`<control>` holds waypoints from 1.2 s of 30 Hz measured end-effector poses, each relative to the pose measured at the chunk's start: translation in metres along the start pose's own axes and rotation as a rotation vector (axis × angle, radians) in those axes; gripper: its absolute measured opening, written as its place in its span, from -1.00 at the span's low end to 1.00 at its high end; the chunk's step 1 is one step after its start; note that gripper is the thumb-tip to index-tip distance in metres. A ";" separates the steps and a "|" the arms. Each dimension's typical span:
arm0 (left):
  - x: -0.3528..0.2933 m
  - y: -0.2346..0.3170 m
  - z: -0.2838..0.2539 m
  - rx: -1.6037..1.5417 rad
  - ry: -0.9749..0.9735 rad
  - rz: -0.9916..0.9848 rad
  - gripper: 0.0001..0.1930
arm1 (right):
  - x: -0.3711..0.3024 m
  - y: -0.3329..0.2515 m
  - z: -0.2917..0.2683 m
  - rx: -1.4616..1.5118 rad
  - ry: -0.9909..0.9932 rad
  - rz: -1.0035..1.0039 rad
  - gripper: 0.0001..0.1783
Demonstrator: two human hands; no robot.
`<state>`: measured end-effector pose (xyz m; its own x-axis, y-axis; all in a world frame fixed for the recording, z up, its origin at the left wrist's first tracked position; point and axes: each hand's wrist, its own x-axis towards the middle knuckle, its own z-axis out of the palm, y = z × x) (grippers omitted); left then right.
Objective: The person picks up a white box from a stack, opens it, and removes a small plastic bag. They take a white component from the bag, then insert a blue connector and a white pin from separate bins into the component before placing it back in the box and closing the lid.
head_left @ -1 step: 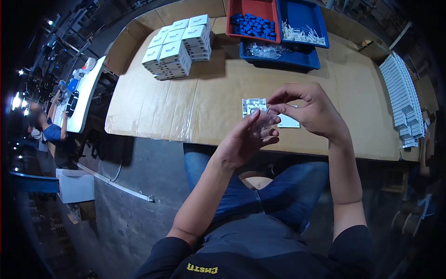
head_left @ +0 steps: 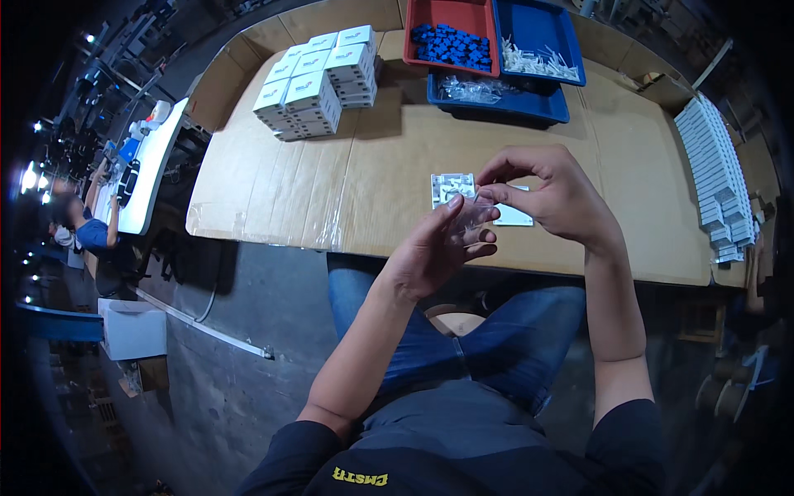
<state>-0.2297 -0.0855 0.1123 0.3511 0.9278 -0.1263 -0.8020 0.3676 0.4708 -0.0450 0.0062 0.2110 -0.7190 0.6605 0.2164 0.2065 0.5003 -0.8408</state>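
Hardly anything moves since the earlier frame. I see the left hand (head_left: 423,255) grasping clear plastic film (head_left: 470,223) beside the white fitting (head_left: 447,187); the right hand (head_left: 552,197) pinches its upper edge. I'd part it gently, wrists steady.

The tabletop (head_left: 265,190) shines within dark, distorted frame edges

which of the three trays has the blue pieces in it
The red tray, left of the upper blue tray. It alone holds blue pieces; the upper blue tray holds white pieces, the lower blue tray clear plastic.
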 end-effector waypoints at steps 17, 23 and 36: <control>-0.013 -0.010 0.003 0.001 -0.107 -0.004 -0.61 | -0.011 -0.011 -0.003 -0.013 -0.328 0.061 -0.62; -0.007 -0.022 -0.019 -0.069 -0.259 0.022 -0.64 | -0.004 0.013 0.012 -0.013 -0.522 0.041 -0.58; 0.017 -0.050 -0.089 -0.147 -0.041 -0.158 -0.48 | -0.008 0.071 -0.018 0.057 -0.396 0.173 -0.55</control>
<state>-0.2267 -0.0829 0.0086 0.4949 0.8557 -0.1513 -0.7963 0.5163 0.3151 -0.0126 0.0463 0.1584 -0.8783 0.4608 -0.1275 0.3172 0.3621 -0.8765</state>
